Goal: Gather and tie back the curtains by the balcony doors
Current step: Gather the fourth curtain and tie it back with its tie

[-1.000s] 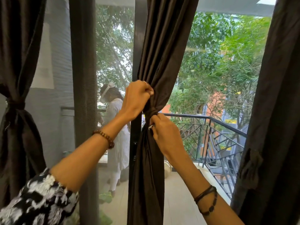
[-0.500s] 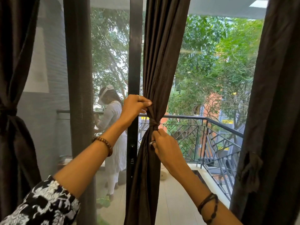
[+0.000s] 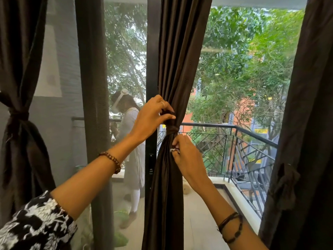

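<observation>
Pinching curtain (image 3: 173,73) tie (image 3: 172,130) — both hands — no writing.

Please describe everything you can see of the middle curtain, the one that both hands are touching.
The middle curtain is dark brown, smooth cloth with a slight sheen, hanging in long folds before the black door frame. It is gathered narrow at a tie band of the same cloth, then widens again below. The left hand grips the folds just above the band; the right hand pinches the cloth just below it.
</observation>
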